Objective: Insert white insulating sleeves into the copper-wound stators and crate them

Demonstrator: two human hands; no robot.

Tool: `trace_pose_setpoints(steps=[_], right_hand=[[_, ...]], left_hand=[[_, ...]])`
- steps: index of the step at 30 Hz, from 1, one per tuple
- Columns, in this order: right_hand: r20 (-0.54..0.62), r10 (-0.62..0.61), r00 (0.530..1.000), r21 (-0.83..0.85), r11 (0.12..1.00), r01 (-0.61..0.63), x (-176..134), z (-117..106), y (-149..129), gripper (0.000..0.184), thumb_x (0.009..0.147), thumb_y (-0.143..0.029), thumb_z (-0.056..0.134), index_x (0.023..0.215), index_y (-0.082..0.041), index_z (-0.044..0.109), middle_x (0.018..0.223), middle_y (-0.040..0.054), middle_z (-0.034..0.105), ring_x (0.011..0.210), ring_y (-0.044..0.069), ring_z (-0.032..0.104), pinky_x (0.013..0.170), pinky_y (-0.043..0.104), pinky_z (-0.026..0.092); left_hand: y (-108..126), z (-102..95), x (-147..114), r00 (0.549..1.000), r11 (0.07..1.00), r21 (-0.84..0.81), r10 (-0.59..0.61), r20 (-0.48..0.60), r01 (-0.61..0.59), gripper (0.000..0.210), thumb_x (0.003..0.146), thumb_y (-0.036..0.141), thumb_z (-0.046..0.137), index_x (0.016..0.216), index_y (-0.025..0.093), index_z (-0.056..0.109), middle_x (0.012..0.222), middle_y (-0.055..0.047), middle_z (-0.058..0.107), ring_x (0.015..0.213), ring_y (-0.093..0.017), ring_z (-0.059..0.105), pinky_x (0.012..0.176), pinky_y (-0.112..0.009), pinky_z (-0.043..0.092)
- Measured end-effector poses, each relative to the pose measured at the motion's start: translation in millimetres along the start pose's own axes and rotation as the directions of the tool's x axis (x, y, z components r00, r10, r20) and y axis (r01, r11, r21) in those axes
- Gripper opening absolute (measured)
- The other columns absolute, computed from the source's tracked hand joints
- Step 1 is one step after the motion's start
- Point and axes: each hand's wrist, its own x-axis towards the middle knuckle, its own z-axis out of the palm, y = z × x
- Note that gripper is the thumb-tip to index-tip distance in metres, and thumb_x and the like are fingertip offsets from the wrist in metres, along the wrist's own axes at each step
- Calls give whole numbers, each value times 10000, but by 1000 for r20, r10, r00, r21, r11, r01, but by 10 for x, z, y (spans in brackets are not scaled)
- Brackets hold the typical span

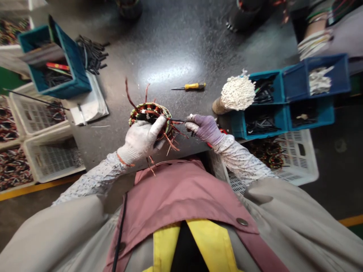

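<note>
While the left hand (141, 139) grasps a wound ring (163, 109) and the right hand (206, 127) pinches a dark tube (178, 120) at its right, loose leads (171, 142) around it suggest unfinished work.

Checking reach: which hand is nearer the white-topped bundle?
Right. The right hand is below and left of the white-topped bundle in the picture; the left hand is farther left, on the wire-wound ring.

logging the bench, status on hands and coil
Left hand gripping wire coil. Right hand holding slim dark piece at its edge. Yellow screwdriver beyond, clear of hands.
</note>
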Motion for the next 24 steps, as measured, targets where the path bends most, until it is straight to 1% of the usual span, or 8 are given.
trace_pose_setpoints(steps=[4, 9, 11, 14, 16, 19, 22, 24], right_hand=[[15, -15, 1000, -19, 1000, 15, 22, -10, -14, 150, 850, -312, 689, 910, -202, 771, 855, 43, 766, 829, 198, 692, 796, 284, 495], [38, -10, 999, -34, 999, 11, 17, -13, -23, 144, 822, -323, 713, 907, -221, 767, 922, 51, 768, 921, 225, 703, 836, 302, 506], [42, 11, 999, 27, 1000, -12, -11, -39, -22, 186, 820, -367, 713, 912, -213, 761, 881, 53, 760, 868, 219, 699, 803, 306, 515], [70, 82, 994, 224, 970, -96, -71, -84, -30, 369, 845, -530, 664, 940, -182, 746, 760, 49, 723, 701, 185, 653, 667, 290, 510], [84, 138, 987, 297, 942, -157, -94, -97, -47, 479, 845, -625, 625, 951, -173, 741, 732, 48, 707, 668, 178, 631, 615, 282, 500], [56, 141, 988, 241, 959, -150, -75, -67, -82, 457, 851, -610, 617, 924, -177, 745, 768, 63, 713, 750, 201, 655, 676, 301, 524], [6, 48, 999, 113, 992, -49, -33, -14, -89, 316, 855, -479, 644, 881, -183, 749, 849, 87, 739, 863, 230, 682, 813, 330, 530], [29, 17, 999, 76, 997, -19, -33, -13, -64, 272, 858, -428, 648, 921, -187, 755, 901, 89, 753, 913, 242, 689, 858, 341, 523]], left_hand=[[23, -8, 16, 1000, 1000, 24, 14, -14, -14, 697, 864, 420, 522, 1453, 47, 485, 755, -118, 727, 673, -267, 683, 772, -430, 539], [58, -4, 39, 1000, 999, -36, -16, 9, 16, 678, 893, 422, 495, 1457, 48, 485, 763, -125, 728, 681, -270, 686, 775, -432, 530], [69, -3, 47, 1000, 999, -43, -20, 16, 20, 681, 893, 414, 492, 1465, 46, 474, 766, -126, 730, 683, -270, 687, 773, -430, 529], [80, -8, 58, 999, 998, -61, -27, 23, 28, 677, 884, 397, 494, 1459, 41, 480, 760, -129, 729, 684, -276, 688, 759, -432, 528], [86, -13, 64, 999, 997, -71, -27, 26, 29, 668, 873, 387, 501, 1448, 48, 495, 761, -127, 731, 682, -274, 689, 749, -429, 529], [93, -14, 73, 1000, 997, -68, -25, 17, 26, 654, 859, 380, 509, 1431, 63, 518, 760, -122, 733, 668, -265, 686, 727, -423, 534], [95, -8, 79, 999, 997, -75, -34, -1, 34, 651, 854, 377, 514, 1426, 69, 524, 758, -125, 735, 664, -264, 687, 717, -426, 541], [96, -9, 81, 999, 997, -74, -39, -2, 38, 654, 850, 381, 520, 1426, 71, 524, 756, -124, 735, 671, -265, 689, 716, -427, 546]])
